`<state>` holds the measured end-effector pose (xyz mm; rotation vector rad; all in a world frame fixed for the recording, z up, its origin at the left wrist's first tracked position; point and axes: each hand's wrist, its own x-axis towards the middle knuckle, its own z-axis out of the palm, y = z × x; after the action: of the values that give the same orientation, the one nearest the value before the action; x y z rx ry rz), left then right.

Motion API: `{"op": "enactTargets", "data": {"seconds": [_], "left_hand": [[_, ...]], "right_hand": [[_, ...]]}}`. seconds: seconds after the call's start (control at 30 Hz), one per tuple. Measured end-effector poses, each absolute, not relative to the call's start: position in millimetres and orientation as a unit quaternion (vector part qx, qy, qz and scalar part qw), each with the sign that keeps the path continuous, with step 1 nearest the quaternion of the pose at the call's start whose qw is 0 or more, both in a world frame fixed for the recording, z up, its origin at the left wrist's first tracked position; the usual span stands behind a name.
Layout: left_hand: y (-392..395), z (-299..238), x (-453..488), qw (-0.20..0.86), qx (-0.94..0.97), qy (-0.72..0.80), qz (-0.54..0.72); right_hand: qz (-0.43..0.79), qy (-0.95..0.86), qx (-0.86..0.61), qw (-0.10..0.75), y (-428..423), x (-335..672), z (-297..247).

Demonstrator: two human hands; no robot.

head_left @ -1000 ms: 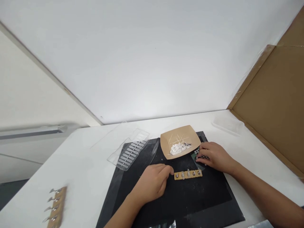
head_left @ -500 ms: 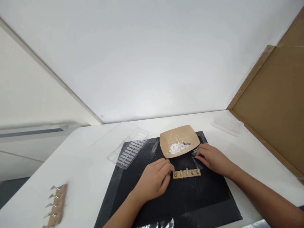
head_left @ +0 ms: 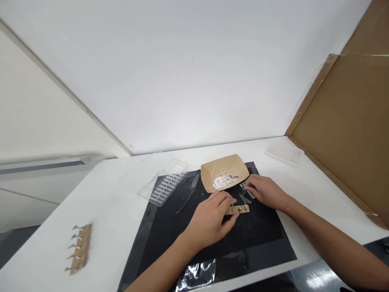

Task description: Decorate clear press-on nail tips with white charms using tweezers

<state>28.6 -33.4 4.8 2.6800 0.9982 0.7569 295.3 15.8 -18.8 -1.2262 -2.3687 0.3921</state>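
While left hand [head_left: 211,219] holds strip [head_left: 244,209], right hand [head_left: 267,192] over dotted sheet [head_left: 251,194].

Your left hand [head_left: 212,222] held the left part of a tan strip [head_left: 240,209] between thumb and fingers, with small upright pegs along it. Your right hand [head_left: 266,193] had its fingertips bunched over a sheet of pale dots [head_left: 251,194]; whether they gripped one was too small to tell. Just behind your hands, a brown paper tray [head_left: 208,172] held white bits and thin sticks. A clear case of nail tips [head_left: 167,188] overlapped the black mat [head_left: 243,251], and a second pegged strip [head_left: 81,249] lay well to the left.
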Motion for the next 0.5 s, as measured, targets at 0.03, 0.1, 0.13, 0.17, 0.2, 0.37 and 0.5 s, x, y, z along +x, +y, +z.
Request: {"op": "enactTargets", "data": {"seconds": [0.03, 0.1, 0.13, 0.17, 0.2, 0.37, 0.5], "left_hand": [[-34, 3, 30, 0.09, 0.906, 0.339, 0.239], [-34, -4, 34, 0.084, 0.908, 0.348, 0.217], [-34, -8, 35, 0.083, 0.907, 0.353, 0.213], [-34, -12, 36, 0.083, 0.905, 0.358, 0.215], [-34, -15, 37, 0.086, 0.901, 0.363, 0.221], [-33, -26, 40, 0.125, 0.878, 0.367, 0.28], [-33, -30, 44, 0.173, 0.865, 0.372, 0.29]], "right_hand": [[0.14, -0.857, -0.443, 0.222, 16, 295, -20], [0.137, -0.858, -0.442, 0.222, 16, 295, -22], [0.136, -0.858, -0.441, 0.223, 16, 295, -22], [0.135, -0.858, -0.441, 0.224, 16, 295, -22], [0.134, -0.858, -0.442, 0.224, 15, 295, -22], [0.128, -0.871, -0.418, 0.223, 7, 290, -10], [0.142, -0.895, -0.361, 0.222, -4, 285, 2]]}}
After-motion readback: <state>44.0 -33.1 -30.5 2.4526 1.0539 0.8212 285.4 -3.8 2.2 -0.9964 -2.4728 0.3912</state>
